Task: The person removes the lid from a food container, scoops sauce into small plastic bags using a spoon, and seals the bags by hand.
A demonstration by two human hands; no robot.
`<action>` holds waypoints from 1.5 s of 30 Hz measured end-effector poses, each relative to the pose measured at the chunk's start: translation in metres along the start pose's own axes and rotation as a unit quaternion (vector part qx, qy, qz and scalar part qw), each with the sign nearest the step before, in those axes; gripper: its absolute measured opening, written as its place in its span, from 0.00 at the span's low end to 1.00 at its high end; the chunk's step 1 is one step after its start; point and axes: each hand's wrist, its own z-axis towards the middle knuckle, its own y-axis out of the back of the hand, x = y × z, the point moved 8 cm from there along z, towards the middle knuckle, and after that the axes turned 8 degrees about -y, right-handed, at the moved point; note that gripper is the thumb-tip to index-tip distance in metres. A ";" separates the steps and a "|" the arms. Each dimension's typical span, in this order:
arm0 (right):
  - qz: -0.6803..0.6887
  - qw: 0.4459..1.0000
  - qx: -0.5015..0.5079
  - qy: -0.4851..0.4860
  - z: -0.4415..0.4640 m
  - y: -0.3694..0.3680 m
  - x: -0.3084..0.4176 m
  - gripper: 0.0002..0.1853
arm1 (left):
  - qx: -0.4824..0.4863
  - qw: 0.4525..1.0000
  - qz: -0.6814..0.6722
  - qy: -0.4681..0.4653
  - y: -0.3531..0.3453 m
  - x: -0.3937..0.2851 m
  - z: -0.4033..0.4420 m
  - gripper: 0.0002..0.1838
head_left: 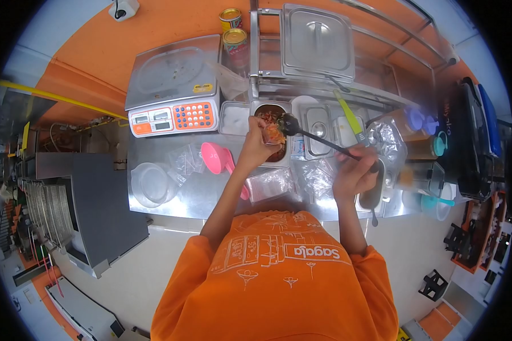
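Over a steel container of dark red sauce (277,155), my left hand (256,145) holds a small clear bag (273,134) with orange-red contents. My right hand (355,173) is closed round the handle of a black ladle (318,138). The ladle's bowl is beside the bag's opening, above the container. Just right of it sits a lidded steel container (317,129). Clear plastic packets (270,184) lie on the counter below the container, and a pink scoop (215,158) is left of my left hand.
A weighing scale (173,85) stands at the back left, with two cans (235,40) beside it. A steel rack (375,40) rises behind. Clear tubs (152,184) sit at the left. At the right are a green-handled tool (350,113), bottles (426,146) and another steel container (372,190).
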 end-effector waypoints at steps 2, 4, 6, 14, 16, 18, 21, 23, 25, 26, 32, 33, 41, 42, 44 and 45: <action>-0.018 0.999 -0.046 -0.016 -0.003 0.007 -0.006 0.18 | -0.024 1.000 0.012 -0.013 0.004 -0.001 -0.001 0.33; -0.054 0.996 -0.068 -0.034 -0.008 0.011 -0.011 0.18 | -0.058 0.996 0.056 -0.046 0.010 -0.019 -0.002 0.31; -0.109 0.990 -0.064 -0.056 -0.014 0.011 -0.015 0.17 | -0.072 0.995 0.055 -0.053 0.011 -0.018 -0.001 0.30; -0.071 0.992 -0.062 -0.082 -0.009 0.007 -0.005 0.17 | -0.068 0.993 0.100 -0.011 0.010 -0.018 0.001 0.31; -0.070 0.997 -0.012 -0.023 -0.007 0.000 0.004 0.18 | -0.070 0.992 0.101 -0.004 0.009 -0.021 0.000 0.31; -0.094 0.990 0.065 0.084 -0.011 -0.012 0.017 0.19 | -0.104 0.988 0.083 -0.073 0.009 -0.028 -0.001 0.29; -0.081 0.990 0.064 0.101 -0.009 -0.011 0.020 0.21 | -0.096 0.988 0.064 -0.098 0.008 -0.027 -0.001 0.30; -0.082 0.989 0.073 0.097 -0.005 -0.011 0.018 0.21 | -0.061 0.992 0.046 -0.096 0.006 -0.025 -0.001 0.31; -0.079 0.990 0.087 0.074 -0.001 -0.009 0.008 0.21 | -0.018 0.994 0.022 -0.102 0.005 -0.024 -0.002 0.32; -0.070 0.991 0.092 0.059 0.001 -0.008 0.002 0.22 | -0.003 0.994 0.014 -0.104 0.003 -0.022 -0.002 0.33; 0.050 0.992 0.117 -0.011 0.003 0.000 -0.020 0.23 | 0.132 0.986 -0.094 -0.034 -0.005 0.011 -0.001 0.36; 0.074 0.990 0.116 -0.015 0.004 0.001 -0.019 0.23 | 0.148 0.986 -0.063 -0.036 -0.004 0.006 -0.001 0.36; 0.015 0.989 0.143 0.013 0.007 -0.004 -0.004 0.23 | 0.200 0.973 -0.097 -0.058 -0.010 -0.008 -0.002 0.36; 0.004 0.987 0.162 0.018 0.007 -0.008 -0.004 0.23 | 0.205 0.969 -0.121 -0.060 -0.012 -0.005 -0.001 0.36; 0.016 0.986 0.164 0.006 0.006 -0.008 -0.007 0.22 | 0.214 0.966 -0.134 -0.052 -0.014 0.004 -0.002 0.37; 0.038 0.988 0.148 -0.010 0.005 -0.004 -0.013 0.22 | 0.218 0.967 -0.122 -0.041 -0.012 0.002 -0.003 0.37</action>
